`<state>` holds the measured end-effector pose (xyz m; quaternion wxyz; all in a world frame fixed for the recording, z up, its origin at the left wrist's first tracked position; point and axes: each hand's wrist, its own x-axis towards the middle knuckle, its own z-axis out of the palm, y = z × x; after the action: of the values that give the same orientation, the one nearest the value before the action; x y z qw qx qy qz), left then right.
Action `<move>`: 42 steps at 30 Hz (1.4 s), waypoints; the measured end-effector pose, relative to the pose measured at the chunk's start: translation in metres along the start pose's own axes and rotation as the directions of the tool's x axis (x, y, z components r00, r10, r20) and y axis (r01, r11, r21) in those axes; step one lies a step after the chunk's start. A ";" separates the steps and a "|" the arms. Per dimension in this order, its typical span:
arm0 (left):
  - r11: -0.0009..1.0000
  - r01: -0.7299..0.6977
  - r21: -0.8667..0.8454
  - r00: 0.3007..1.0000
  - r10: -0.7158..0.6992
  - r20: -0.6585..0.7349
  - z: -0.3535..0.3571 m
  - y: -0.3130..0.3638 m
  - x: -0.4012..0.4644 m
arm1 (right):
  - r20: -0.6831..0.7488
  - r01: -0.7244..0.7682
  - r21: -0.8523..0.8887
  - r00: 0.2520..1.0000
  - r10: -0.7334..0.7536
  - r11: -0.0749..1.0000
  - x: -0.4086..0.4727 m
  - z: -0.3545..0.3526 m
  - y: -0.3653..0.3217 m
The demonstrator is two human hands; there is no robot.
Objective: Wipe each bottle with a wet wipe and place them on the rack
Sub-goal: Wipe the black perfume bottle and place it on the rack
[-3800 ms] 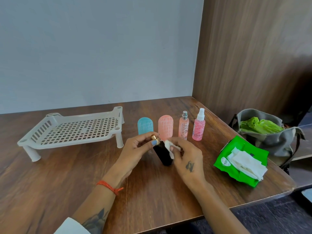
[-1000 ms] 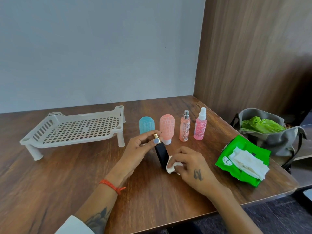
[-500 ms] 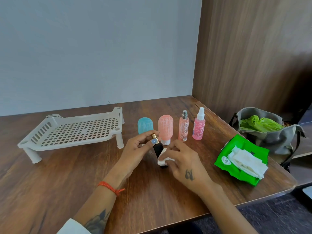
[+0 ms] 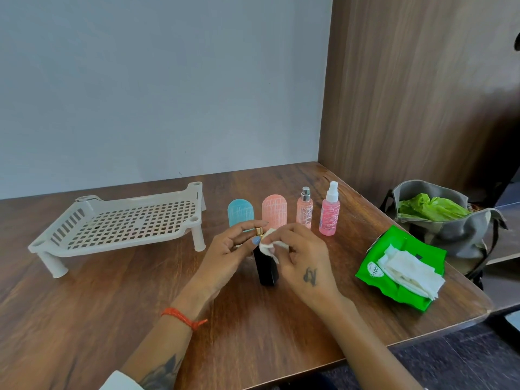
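A black bottle (image 4: 266, 267) with a gold cap stands tilted on the wooden table (image 4: 112, 305). My left hand (image 4: 225, 257) pinches it at the cap. My right hand (image 4: 301, 260) grips a crumpled white wet wipe (image 4: 267, 243) and presses it against the bottle's top. Behind my hands stand a blue bottle (image 4: 239, 213), a salmon bottle (image 4: 274, 209), a pale pink spray bottle (image 4: 304, 211) and a pink spray bottle (image 4: 329, 213). The white slotted rack (image 4: 123, 223) sits at the left with nothing on it.
A green pack of wet wipes (image 4: 399, 266) lies open at the right, wipes spilling out. A grey bag (image 4: 450, 229) with green plastic inside sits beyond the table's right edge. A wall and a wood panel close the back and right.
My right hand has moved the wipe up from the bottle's base to its top by the cap. My left hand keeps its hold on the cap.
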<state>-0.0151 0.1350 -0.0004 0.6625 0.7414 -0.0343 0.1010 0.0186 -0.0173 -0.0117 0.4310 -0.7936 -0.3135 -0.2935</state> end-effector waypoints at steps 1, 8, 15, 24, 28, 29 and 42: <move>1.000 0.000 -0.002 1.000 0.000 0.004 -0.001 0.000 0.000 | 0.001 0.000 0.004 1.000 0.000 1.000 -0.001 0.002 0.000; 0.999 0.007 0.033 0.999 -0.008 0.036 -0.003 0.001 0.000 | 0.041 -0.221 0.140 0.975 0.217 0.965 -0.006 0.003 0.002; 0.997 0.037 0.069 0.999 -0.039 0.026 -0.002 0.002 0.000 | -0.094 -0.191 0.190 0.973 0.212 0.963 -0.011 0.005 -0.001; 0.991 0.052 0.125 0.999 -0.052 -0.005 -0.003 0.002 0.001 | 0.172 -0.217 0.108 0.965 0.197 0.970 -0.021 0.001 0.005; 0.992 0.044 0.121 0.999 -0.044 -0.001 -0.002 0.003 -0.001 | 0.264 -0.199 0.049 0.948 0.179 0.979 -0.028 -0.005 0.007; 0.992 0.042 0.120 0.999 -0.042 0.002 -0.002 0.003 -0.001 | 0.273 -0.193 0.037 0.946 0.176 0.980 -0.030 -0.006 0.008; 0.997 0.060 0.057 0.995 -0.055 -0.079 -0.003 0.000 0.000 | 0.104 -0.546 0.248 0.836 0.538 0.800 -0.028 -0.010 -0.005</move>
<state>-0.0150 0.1385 0.0001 0.6435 0.7571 0.0156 0.1115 -0.0051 -0.0306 -0.0250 0.5956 -0.7883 -0.1164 -0.1016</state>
